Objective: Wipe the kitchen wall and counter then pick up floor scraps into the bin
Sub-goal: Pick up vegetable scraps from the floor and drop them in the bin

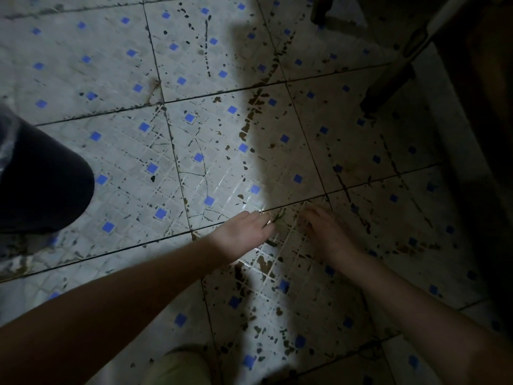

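A thin green scrap [279, 216] lies on the chipped white floor tiles [194, 140] with small blue squares. My left hand [245, 232] reaches down to it, and its fingertips close on the scrap's near end. A small dark scrap [270, 243] lies just below that hand's fingers. My right hand [324, 232] is in shadow a little to the right, with its fingers bent down onto the floor, apart and holding nothing. The dark round bin [44, 179] with a clear plastic liner stands at the left edge.
A pale pole with a dark foot [388, 87] slants down at the upper right, beside dark furniture. A dark leg [319, 12] stands at the top. My knee in light cloth [177, 368] shows at the bottom. Brown stains mark the tiles in the shadowed right half.
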Available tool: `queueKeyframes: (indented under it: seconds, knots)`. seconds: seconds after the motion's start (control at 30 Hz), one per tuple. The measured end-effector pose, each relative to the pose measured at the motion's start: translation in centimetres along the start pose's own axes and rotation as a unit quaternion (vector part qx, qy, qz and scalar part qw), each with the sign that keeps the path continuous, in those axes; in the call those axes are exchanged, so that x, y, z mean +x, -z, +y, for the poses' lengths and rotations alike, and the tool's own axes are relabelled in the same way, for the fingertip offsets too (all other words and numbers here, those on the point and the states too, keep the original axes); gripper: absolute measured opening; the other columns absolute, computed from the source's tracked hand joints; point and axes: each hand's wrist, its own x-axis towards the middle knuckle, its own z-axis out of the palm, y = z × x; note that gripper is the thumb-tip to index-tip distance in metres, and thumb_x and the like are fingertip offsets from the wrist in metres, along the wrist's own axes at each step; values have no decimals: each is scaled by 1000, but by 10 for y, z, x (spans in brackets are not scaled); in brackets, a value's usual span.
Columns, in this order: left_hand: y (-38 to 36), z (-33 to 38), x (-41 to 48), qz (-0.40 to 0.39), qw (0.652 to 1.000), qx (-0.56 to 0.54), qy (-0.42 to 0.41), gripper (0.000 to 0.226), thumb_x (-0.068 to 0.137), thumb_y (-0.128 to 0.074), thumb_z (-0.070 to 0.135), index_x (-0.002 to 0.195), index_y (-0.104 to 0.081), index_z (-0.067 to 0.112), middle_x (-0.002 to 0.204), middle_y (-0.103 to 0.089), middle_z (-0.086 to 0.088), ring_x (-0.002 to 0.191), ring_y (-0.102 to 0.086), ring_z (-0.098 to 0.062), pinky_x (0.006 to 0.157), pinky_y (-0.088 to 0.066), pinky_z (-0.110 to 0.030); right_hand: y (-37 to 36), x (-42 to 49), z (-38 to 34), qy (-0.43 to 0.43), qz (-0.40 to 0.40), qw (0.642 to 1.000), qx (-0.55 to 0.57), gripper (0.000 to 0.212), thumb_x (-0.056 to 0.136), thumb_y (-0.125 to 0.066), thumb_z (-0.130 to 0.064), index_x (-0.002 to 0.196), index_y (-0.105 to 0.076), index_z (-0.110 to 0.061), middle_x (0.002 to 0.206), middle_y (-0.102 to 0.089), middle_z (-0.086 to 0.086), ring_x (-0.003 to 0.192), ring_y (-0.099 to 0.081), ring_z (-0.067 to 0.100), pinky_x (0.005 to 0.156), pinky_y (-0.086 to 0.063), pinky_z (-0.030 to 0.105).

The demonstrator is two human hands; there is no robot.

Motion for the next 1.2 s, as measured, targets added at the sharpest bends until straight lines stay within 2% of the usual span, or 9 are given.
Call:
queueKeyframes:
  seconds: [0.23, 0.33, 0.47, 0.57, 0.67, 0.83, 0.97, 1.03, 1.2]
  knots:
    - [8, -15, -23, 26, 999, -22, 37, 38, 87, -46, -6, 120, -44, 12, 113, -50, -6, 96, -46, -20, 86, -39, -30, 10, 5, -22, 43, 2, 999, -9, 31, 94, -44, -12, 125, -53, -13, 131, -50, 8, 120, -45, 27, 101, -38, 36]
    - [10, -31, -42, 41, 996, -49, 70, 35, 86, -53, -3, 115, -46, 16, 106, -50, -2, 88, -42, -14, 82, -42, -28, 13, 9, -36, 61, 14, 998, -14, 24, 93, -45, -17, 113, -59, -14, 121, -55, 7, 109, -52, 28, 89, -44, 36]
    - [10, -53, -72, 68, 986, -58, 142, 25, 88, -55, 8, 108, -48, 20, 100, -51, 1, 84, -40, -12, 75, -34, -23, 15, 14, -57, 115, 19, 993, 23, 16, 87, -58, -17, 103, -59, -19, 105, -57, 0, 97, -54, 21, 75, -39, 28]
    - [10, -66, -95, 70, 979, -49, 186, 24, 88, -57, 13, 110, -50, 19, 102, -54, -1, 86, -46, -14, 74, -34, -24, 10, 23, -80, 141, 28, 990, -1, 37, 83, -59, 0, 118, -58, -11, 116, -58, 7, 104, -55, 23, 86, -47, 32]
    - [14, -78, -119, 74, 972, -57, 214, 25, 87, -60, 17, 110, -52, 21, 103, -55, 0, 87, -47, -13, 77, -39, -25, 6, 31, -105, 173, 19, 984, -23, 44, 85, -56, 2, 125, -55, -15, 129, -54, 4, 115, -50, 21, 98, -42, 31]
    - [17, -90, -159, 50, 960, -47, 273, 27, 87, -52, 9, 114, -50, 14, 110, -51, -8, 98, -49, -24, 81, -36, -31, 1, 38, -140, 239, -16, 970, -50, 35, 80, -60, -10, 114, -54, -18, 123, -52, 2, 111, -49, 25, 90, -35, 30]
    - [12, -88, -190, 14, 951, -63, 302, 27, 92, -46, 22, 118, -48, 15, 116, -49, -8, 105, -46, -24, 85, -33, -30, -12, 37, -170, 281, -44, 958, -49, 42, 77, -61, -12, 119, -55, -17, 124, -54, 4, 112, -50, 26, 95, -37, 31]
    - [8, -86, -205, 9, 942, -87, 325, 26, 93, -47, 20, 119, -48, 15, 116, -48, -7, 105, -45, -22, 86, -32, -29, -19, 36, -183, 304, -47, 950, -51, 40, 79, -57, -10, 119, -56, -14, 124, -54, 7, 113, -50, 28, 96, -38, 32]
    - [1, -79, -237, 70, 937, -67, 335, 28, 82, -59, -1, 109, -57, 5, 103, -55, -14, 95, -53, -30, 82, -43, -37, -36, 34, -213, 352, -34, 932, -73, 20, 84, -48, -8, 100, -60, -7, 111, -59, 12, 100, -54, 33, 87, -42, 38]
